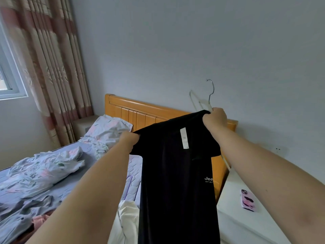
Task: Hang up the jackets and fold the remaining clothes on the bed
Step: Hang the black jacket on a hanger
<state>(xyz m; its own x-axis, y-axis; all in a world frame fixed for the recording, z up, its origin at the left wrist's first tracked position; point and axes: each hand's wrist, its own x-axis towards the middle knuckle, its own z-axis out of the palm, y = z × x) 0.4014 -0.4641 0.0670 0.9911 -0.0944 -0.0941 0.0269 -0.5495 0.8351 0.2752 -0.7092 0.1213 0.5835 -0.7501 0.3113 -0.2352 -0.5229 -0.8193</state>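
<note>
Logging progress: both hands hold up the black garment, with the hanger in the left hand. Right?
No: the head view shows the hanger in the right hand, gripped along with the black garment; the left hand holds the garment only.

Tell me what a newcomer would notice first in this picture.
A black garment hangs in the middle, held up at its top edge by the left grip and the right grip. The right grip also holds a white hanger with a metal hook. A rumpled flowered quilt lies on the bed at left.
</note>
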